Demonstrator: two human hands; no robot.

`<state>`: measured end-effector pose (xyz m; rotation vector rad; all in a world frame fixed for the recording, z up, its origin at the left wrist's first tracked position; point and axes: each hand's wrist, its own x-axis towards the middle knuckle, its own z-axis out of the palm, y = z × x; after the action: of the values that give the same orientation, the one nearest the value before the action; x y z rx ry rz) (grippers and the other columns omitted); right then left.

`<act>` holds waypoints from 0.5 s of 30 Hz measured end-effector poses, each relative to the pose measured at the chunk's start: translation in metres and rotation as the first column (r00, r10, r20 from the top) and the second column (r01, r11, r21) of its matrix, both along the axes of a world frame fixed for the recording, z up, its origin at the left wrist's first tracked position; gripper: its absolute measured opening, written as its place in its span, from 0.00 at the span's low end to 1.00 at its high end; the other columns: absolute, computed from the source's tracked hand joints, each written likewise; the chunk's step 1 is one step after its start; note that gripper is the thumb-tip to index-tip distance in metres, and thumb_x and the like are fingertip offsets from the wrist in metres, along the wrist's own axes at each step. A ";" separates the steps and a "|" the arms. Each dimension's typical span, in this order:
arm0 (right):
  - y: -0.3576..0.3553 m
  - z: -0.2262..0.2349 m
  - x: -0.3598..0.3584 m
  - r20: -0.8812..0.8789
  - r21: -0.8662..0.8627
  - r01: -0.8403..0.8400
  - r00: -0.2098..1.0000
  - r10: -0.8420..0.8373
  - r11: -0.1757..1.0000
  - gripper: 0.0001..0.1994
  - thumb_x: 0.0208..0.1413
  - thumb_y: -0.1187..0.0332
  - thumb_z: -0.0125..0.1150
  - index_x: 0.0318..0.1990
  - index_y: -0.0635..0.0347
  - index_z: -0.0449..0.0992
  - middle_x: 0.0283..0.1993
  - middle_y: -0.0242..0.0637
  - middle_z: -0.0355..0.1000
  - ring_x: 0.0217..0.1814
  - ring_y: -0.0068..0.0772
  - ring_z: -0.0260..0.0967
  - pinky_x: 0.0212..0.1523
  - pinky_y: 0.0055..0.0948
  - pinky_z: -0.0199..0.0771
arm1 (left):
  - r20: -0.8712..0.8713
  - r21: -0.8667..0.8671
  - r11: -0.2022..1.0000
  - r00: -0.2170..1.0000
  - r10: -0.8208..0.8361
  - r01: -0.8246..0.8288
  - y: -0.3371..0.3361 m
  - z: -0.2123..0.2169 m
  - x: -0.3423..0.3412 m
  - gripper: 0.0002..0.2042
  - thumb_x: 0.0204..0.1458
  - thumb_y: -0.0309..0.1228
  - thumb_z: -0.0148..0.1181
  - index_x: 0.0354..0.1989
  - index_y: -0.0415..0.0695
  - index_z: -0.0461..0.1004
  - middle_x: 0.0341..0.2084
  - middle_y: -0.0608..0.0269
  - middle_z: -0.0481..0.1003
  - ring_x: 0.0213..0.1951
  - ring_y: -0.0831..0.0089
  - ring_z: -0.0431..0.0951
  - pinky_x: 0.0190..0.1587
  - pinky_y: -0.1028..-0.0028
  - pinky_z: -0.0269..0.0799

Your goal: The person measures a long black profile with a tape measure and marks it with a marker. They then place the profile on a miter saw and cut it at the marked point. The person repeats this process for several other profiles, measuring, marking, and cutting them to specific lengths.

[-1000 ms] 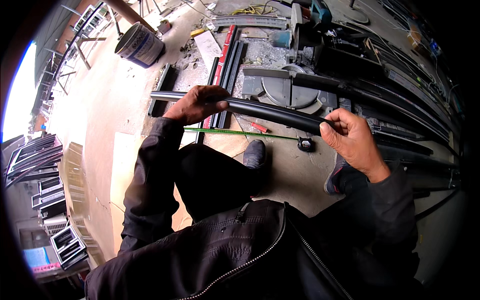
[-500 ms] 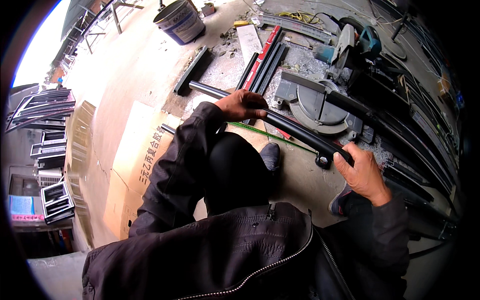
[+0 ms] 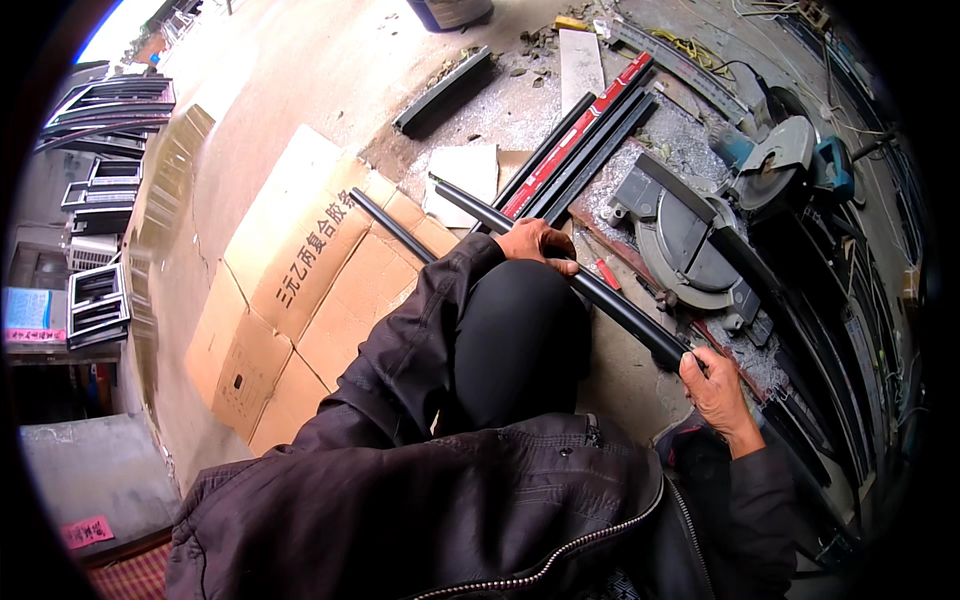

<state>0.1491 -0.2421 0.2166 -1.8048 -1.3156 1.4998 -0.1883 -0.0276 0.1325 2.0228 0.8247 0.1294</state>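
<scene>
A long black tube (image 3: 628, 314) slants across in front of my raised knee, from upper left to lower right. My left hand (image 3: 538, 243) is closed around it near the middle, fingers curled over the top. At the lower right end, my right hand (image 3: 718, 392) grips the tube with the thumb on top. A second black tube (image 3: 393, 225) lies to the left on a flattened cardboard sheet (image 3: 280, 290), its near end hidden behind my sleeve. Beyond my left hand lie several dark profile bars (image 3: 585, 155) beside a red bar (image 3: 585, 135).
A mitre saw (image 3: 690, 240) with a round grey base and tilted blade head stands to the right. Dark profiles (image 3: 850, 340) are heaped along the right side. A short dark channel (image 3: 442, 90) lies farther off; a bucket (image 3: 450, 12) is at the top. Window-like frames (image 3: 110, 105) stand at far left.
My view has swung left and down, showing more cardboard. Both hands still hold the tube, which now lies closer to my knee. The green tape measure seen beneath it earlier is no longer visible.
</scene>
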 end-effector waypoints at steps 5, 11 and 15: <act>0.018 -0.044 -0.012 -0.159 -0.169 0.045 0.985 -0.072 0.985 0.21 0.67 0.47 0.60 0.34 0.56 0.72 0.23 0.25 0.67 0.21 0.13 0.60 0.22 0.19 0.59 | 0.075 0.144 0.982 0.991 0.112 -0.122 -0.003 -0.054 -0.029 0.23 0.56 0.57 0.66 0.44 0.50 0.85 0.38 0.62 0.81 0.51 0.60 0.72 0.62 0.56 0.57; 0.039 -0.113 -0.037 -0.281 -0.254 0.051 0.952 -0.124 0.966 0.21 0.67 0.45 0.59 0.36 0.55 0.73 0.23 0.24 0.67 0.21 0.14 0.61 0.22 0.17 0.60 | 0.084 0.249 0.870 0.905 0.418 -0.425 -0.006 -0.085 -0.053 0.19 0.56 0.49 0.66 0.46 0.47 0.84 0.45 0.59 0.80 0.56 0.58 0.71 0.69 0.56 0.53; 0.058 -0.147 -0.066 -0.363 -0.273 0.009 0.925 -0.112 0.962 0.21 0.67 0.45 0.59 0.37 0.55 0.73 0.25 0.24 0.68 0.23 0.14 0.62 0.24 0.18 0.61 | 0.234 0.370 0.406 0.506 0.830 -0.836 -0.018 -0.112 -0.074 0.15 0.56 0.38 0.65 0.48 0.43 0.80 0.48 0.49 0.77 0.54 0.51 0.74 0.58 0.59 0.69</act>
<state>0.0826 -0.1844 0.0697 -1.5798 -0.8967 1.9456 -0.2627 -0.0455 0.0203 1.7690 1.9084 0.9975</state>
